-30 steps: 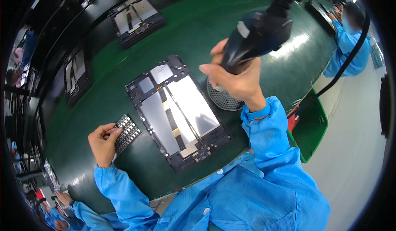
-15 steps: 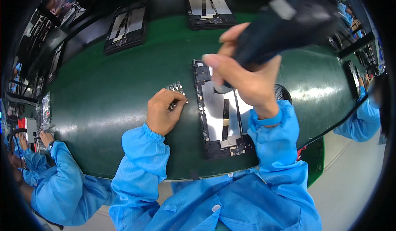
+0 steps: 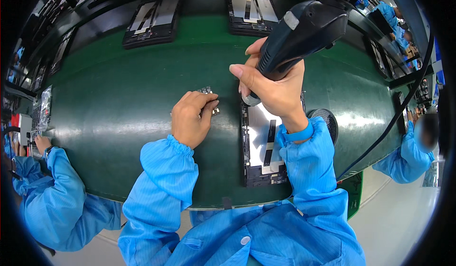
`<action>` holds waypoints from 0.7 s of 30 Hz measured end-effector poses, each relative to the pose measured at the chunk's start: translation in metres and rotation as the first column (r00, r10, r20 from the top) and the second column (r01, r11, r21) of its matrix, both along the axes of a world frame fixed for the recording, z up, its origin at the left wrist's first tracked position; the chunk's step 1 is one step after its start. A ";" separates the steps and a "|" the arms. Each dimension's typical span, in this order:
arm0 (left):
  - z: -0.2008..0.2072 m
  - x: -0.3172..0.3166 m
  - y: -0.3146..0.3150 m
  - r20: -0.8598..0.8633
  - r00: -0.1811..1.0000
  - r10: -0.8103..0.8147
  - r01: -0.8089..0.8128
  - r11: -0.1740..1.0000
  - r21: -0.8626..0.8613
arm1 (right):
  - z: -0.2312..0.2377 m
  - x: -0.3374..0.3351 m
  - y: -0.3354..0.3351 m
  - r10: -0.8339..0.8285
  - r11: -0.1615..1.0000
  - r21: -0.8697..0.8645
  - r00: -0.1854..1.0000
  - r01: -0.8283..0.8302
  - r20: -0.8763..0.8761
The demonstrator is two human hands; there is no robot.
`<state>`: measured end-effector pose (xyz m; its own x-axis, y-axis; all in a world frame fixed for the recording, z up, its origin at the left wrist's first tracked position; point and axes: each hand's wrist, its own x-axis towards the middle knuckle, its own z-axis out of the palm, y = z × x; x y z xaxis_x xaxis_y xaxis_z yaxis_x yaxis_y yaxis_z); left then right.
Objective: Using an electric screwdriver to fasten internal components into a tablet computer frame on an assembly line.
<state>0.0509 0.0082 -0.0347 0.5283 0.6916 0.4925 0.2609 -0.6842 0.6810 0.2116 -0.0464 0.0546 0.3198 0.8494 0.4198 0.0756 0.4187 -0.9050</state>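
In my right hand [image 3: 278,88] is a dark electric screwdriver [image 3: 299,31], its fingers wrapped round the body. The grey nose points down over the upper part of an opened tablet [image 3: 259,123], whose silver plate and black frame face up; my hand hides the screwdriver's very tip. Left of the tablet, my left hand [image 3: 192,116] rests on the table, curled, with thumb and fingertips drawn close together. Those fingertips are at a small grid-like plate of tiny parts [image 3: 207,91], partly covered by the hand. Whatever they pinch is too small to make out.
Two more opened tablets [image 3: 153,19] [image 3: 251,9] lie along the green table's [image 3: 118,85] far side. A round black mesh dish [image 3: 327,123] stands right of my right wrist. A black cable [image 3: 380,140] crosses at right. Co-workers in blue sit left [image 3: 57,199] and right [image 3: 403,152].
The screwdriver has swung left and stands steadier, no longer blurred. My left fingers have shifted over the small plate. The whole view has turned slightly, moving the table things in the picture.
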 end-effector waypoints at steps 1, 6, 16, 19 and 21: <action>0.000 0.000 0.000 0.001 1.000 0.000 0.000 1.000 -0.001 | -0.001 0.000 0.000 0.000 1.000 -0.001 1.000 0.000 0.001; 0.005 0.002 -0.002 -0.029 1.000 0.000 0.000 1.000 -0.028 | -0.002 0.001 0.000 0.004 1.000 -0.001 1.000 -0.004 -0.012; 0.004 0.003 -0.003 0.108 0.993 0.054 -0.040 0.992 -0.123 | -0.015 -0.005 -0.007 -0.112 0.994 0.034 0.979 0.108 0.168; 0.006 0.004 -0.004 0.044 0.995 0.090 -0.081 0.982 -0.168 | -0.013 -0.006 -0.006 -0.170 0.985 0.059 0.970 0.163 0.173; 0.006 0.004 -0.006 0.124 0.981 0.149 -0.089 0.917 -0.389 | -0.008 -0.008 -0.008 -0.179 0.983 0.049 0.981 0.176 0.080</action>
